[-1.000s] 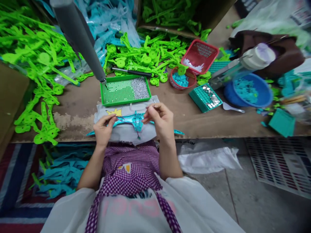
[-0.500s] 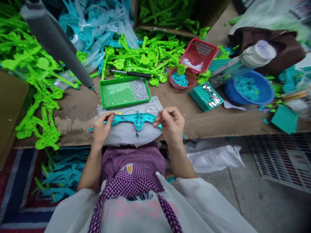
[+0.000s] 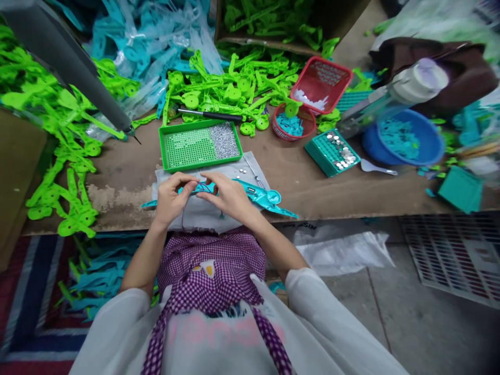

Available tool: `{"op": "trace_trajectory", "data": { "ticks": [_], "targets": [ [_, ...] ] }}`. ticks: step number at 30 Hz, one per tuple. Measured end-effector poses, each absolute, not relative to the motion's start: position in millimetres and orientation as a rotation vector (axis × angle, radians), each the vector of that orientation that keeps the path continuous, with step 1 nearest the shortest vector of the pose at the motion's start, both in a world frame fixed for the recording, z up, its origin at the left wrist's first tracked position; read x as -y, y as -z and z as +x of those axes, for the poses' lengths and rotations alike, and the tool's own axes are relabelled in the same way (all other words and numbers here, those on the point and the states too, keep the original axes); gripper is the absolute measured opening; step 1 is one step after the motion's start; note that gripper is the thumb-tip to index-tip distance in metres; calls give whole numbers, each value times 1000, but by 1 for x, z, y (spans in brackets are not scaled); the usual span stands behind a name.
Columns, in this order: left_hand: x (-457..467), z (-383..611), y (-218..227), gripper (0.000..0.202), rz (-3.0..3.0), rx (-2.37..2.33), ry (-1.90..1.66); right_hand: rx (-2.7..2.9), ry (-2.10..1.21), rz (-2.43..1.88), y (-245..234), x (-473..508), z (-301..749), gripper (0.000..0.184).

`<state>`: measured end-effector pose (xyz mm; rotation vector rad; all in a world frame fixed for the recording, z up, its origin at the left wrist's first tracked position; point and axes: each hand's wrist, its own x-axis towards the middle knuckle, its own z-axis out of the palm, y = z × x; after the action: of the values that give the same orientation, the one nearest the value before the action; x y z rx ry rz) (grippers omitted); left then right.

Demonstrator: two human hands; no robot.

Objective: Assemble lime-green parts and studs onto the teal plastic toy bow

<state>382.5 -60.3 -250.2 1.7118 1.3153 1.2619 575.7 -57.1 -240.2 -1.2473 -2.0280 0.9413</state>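
A long blue plastic bow-shaped part [image 3: 269, 198] lies across a pale cloth [image 3: 199, 211] at the table's front edge. Over its left half, my left hand [image 3: 174, 195] pinches a thin dark wire [image 3: 201, 186]. My right hand [image 3: 226, 192] has come close on the right, thumb and fingertips closed at the same wire and hiding the part's middle. One strand of the wire hangs down below my left hand. Tweezers [image 3: 255, 174] and a few small silver discs [image 3: 242, 171] lie on the cloth behind the part.
Behind the cloth is a green tray [image 3: 187, 148] with small screws. A hanging electric screwdriver [image 3: 117, 112] points down at left. To the right are red baskets [image 3: 292, 125], a teal tray of discs [image 3: 332, 153] and a blue bowl [image 3: 425, 148]. Green plastic parts [image 3: 234, 94] are heaped behind.
My right hand has moved left from the part's right side to meet my left hand at the wire. The tweezers now show uncovered on the cloth. The hanging screwdriver has swung left.
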Motion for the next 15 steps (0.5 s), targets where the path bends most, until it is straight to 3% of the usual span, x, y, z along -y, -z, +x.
{"op": "trace_trajectory", "data": {
  "ticks": [2,8,13,15],
  "targets": [
    [64,384,248,21,1677,-1337,-1325,2124,-920,-1231,246,48,565,22],
    [77,379,249,24,1644,-1268,-1330,2008,-993,-1083,250,56,571,18],
    [81,382,266,73,1783,-1195,-1075,1345,-1265,-1081,245,57,583,28],
    [82,385,276,65,1934,-1294,-884,1168,-1309,-1052,240,58,588,30]
  ]
}}
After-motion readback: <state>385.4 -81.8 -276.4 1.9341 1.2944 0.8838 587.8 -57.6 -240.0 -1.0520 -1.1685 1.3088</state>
